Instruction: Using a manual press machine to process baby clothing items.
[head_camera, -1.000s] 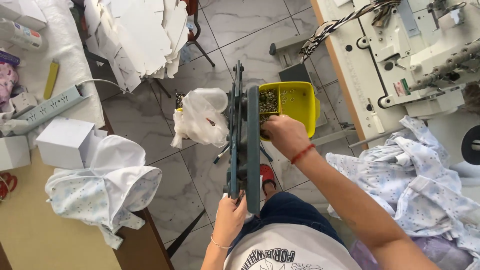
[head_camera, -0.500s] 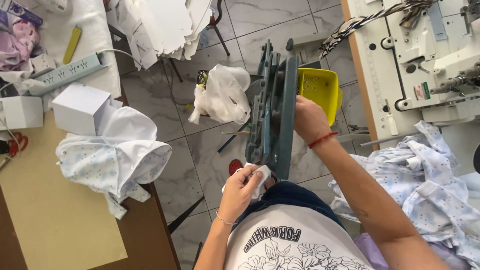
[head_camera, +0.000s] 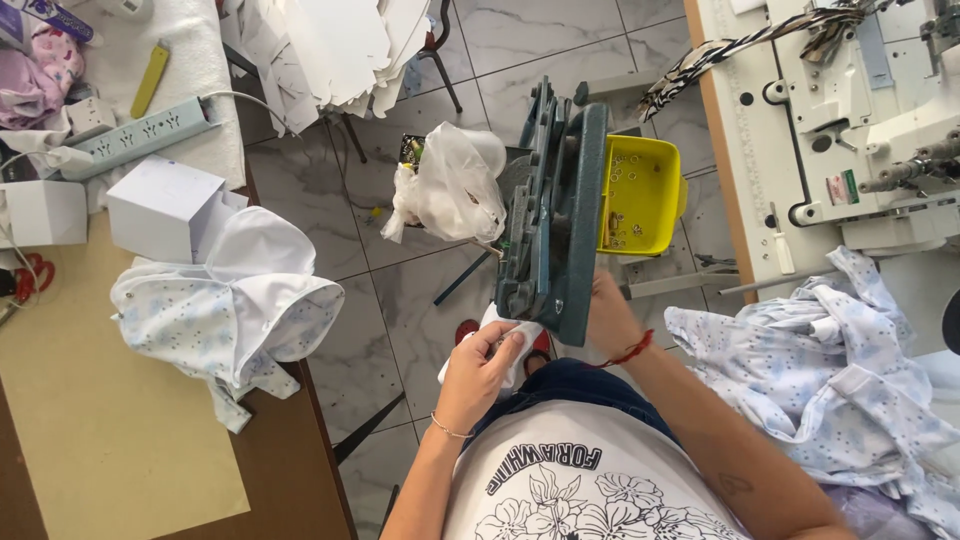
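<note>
white cloth (head_camera: 492, 350) sits pinched in my left hand (head_camera: 482, 368), fingers closed on it right at the near end of the dark green press machine (head_camera: 550, 215), just above my lap. my right hand (head_camera: 610, 318) is on the other side of that machine, touching its near right edge, a red cord at the wrist; whether those fingers grip anything i cannot tell, since the machine's body hides them. just beyond the right hand, a yellow tray (head_camera: 660, 190) hangs off the machine's right side with small metal rings scattered in it. a white plastic bag (head_camera: 450, 185) bulges on the machine's left. at the right edge of view lies a heap of pale blue printed fabric (head_camera: 840, 370), below the white sewing machine (head_camera: 870, 120). on the brown table (head_camera: 150, 470) at left, more printed garments (head_camera: 230, 300) drape over its right edge beside a white box (head_camera: 160, 205).
</note>
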